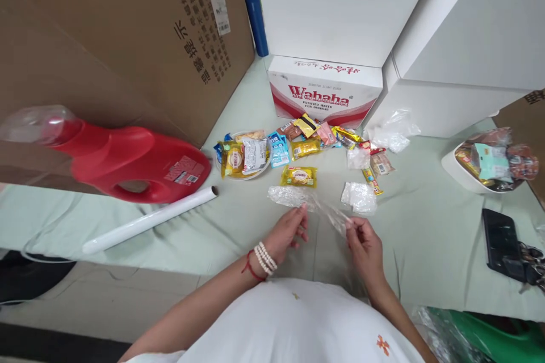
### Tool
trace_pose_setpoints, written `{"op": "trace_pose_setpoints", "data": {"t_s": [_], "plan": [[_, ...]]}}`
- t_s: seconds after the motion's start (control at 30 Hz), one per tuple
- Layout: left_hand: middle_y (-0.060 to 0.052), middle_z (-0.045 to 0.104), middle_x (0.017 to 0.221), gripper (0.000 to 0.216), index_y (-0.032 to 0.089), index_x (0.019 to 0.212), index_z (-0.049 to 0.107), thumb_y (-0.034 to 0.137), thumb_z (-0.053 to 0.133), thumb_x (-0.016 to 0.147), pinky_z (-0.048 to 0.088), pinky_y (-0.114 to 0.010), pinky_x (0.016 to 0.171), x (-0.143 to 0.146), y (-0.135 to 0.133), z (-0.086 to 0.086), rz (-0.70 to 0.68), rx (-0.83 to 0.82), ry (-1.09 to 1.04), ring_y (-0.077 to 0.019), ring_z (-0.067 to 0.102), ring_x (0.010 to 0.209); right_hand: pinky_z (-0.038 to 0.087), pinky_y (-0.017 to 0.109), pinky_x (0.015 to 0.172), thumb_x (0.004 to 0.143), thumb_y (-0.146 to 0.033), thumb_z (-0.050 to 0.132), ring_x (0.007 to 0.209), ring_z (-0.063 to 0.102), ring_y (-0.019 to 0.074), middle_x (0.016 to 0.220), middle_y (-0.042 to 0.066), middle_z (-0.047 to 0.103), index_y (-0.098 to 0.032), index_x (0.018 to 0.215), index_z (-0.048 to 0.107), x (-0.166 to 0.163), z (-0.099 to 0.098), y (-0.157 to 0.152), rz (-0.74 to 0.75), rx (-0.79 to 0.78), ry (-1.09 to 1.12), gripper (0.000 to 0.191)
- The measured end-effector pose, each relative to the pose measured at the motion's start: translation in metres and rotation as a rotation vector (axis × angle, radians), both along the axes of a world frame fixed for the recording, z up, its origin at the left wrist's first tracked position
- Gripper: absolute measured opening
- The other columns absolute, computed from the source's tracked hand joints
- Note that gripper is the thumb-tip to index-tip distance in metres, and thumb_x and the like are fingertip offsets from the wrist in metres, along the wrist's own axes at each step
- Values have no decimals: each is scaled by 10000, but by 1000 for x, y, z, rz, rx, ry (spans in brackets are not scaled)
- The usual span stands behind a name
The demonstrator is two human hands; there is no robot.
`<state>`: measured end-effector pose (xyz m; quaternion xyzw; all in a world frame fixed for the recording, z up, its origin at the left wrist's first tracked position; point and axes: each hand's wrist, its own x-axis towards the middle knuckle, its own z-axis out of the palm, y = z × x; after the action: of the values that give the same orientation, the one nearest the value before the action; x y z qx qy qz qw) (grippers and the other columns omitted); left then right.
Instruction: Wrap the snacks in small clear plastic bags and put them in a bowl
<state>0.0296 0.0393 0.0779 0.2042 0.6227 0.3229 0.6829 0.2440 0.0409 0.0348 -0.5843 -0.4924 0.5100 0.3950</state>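
Note:
A thin, crinkled clear plastic bag (330,212) stretches between my two hands above the green cloth. My right hand (365,245) pinches its right end between thumb and fingers. At its middle, the thumb and forefinger of my left hand (290,231) are closed on the plastic, with the other fingers loosely curled. Just beyond it lies a yellow snack packet (299,176). Folded clear plastic (360,197) rests past my right hand. A bowl (266,168) of packaged snacks stands farther left, beside a pile of small packets (305,147).
A red detergent bottle (140,161) and a white roll (153,219) lie at left near a large cardboard box (128,28). A Wahaha carton (326,93) stands behind. To the right are a white basket (457,173) of snacks, a phone (500,238) and keys (534,264).

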Motion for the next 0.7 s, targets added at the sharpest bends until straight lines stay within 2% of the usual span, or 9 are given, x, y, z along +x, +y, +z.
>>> {"op": "trace_pose_setpoints", "data": {"t_s": [0.07,0.17,0.3,0.4,0.47,0.57,0.67,0.7], "plan": [[22,587,826,593,206,913,571,745,703,702,364,-212,496,13,7,-9,17,0,14,-134,597,681,393,286,528,901,-497,671,576,503,166,678,-14,595,-272,913,682,1,-1,-12,56,62,-79,225],[32,567,714,481,185,768,564,545,842,611,386,-224,548,20,16,-22,-28,56,49,-126,538,676,428,298,557,903,-510,666,588,547,179,685,-8,623,-273,920,669,4,-2,-22,99,73,-95,238],[32,572,683,427,174,680,560,423,882,552,458,-270,674,17,14,-33,28,131,-133,-120,544,674,469,300,552,914,-592,630,573,557,170,716,-3,636,-252,899,568,11,-5,-26,19,-152,98,346],[-2,627,790,406,167,691,583,407,891,581,478,-296,743,12,8,-35,62,210,-200,-141,590,750,469,295,517,904,-647,605,585,570,171,754,21,647,-233,877,554,29,-2,-24,96,-319,95,418],[-28,653,845,374,160,675,587,386,880,622,470,-296,778,10,4,-35,30,298,-192,-154,607,802,529,324,610,887,-639,634,731,645,210,877,58,689,-219,976,616,45,4,-18,181,-254,-92,430],[-49,663,881,295,162,660,582,329,822,701,462,-300,817,11,0,-33,-66,460,-141,-169,611,858,556,413,897,870,-591,687,1108,642,280,1222,114,672,-243,1277,599,56,18,-2,192,23,-371,542],[-50,652,847,180,174,650,580,222,723,747,461,-305,827,13,-4,-28,-198,631,-8,-204,625,933,521,445,1003,822,-550,759,1291,552,309,1432,127,572,-278,1448,505,39,30,19,332,213,-424,729],[-46,648,815,145,178,650,583,179,694,743,458,-308,835,13,-5,-27,-249,676,54,-218,632,964,517,444,1006,818,-526,766,1293,550,313,1429,122,579,-280,1435,529,28,31,25,391,250,-424,705]]}}
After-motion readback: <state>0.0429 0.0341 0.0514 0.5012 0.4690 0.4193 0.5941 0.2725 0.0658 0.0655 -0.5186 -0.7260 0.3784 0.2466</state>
